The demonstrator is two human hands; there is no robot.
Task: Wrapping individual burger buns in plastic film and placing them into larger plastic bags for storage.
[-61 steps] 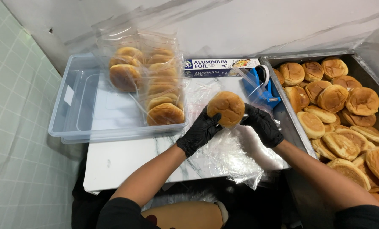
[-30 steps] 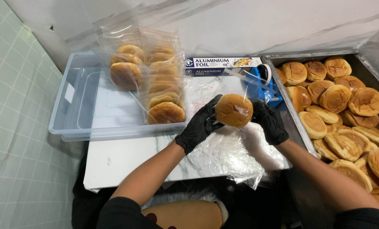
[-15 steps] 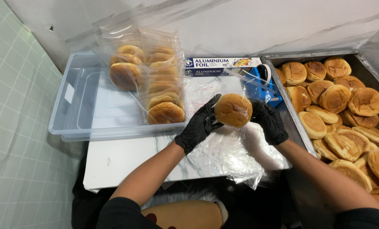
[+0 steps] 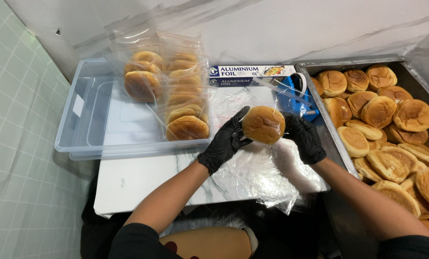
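Note:
Both of my hands wear black gloves and hold one round golden bun (image 4: 263, 124) inside a thin clear plastic bag, above a pile of clear bags (image 4: 257, 175) on the white marble-look board (image 4: 137, 184). My left hand (image 4: 224, 143) grips the bun's left side. My right hand (image 4: 304, 136) grips its right side. The bag's plastic is hard to make out around the bun.
A clear plastic bin (image 4: 87, 124) at the left holds several bagged buns (image 4: 176, 98). A metal tray (image 4: 329, 139) at the right is full of loose buns (image 4: 382, 124). A foil box (image 4: 250, 75) and a blue tape dispenser (image 4: 293, 96) lie behind my hands.
The bun has been lifted slightly and turned between my hands; over the last half second almost nothing has shifted.

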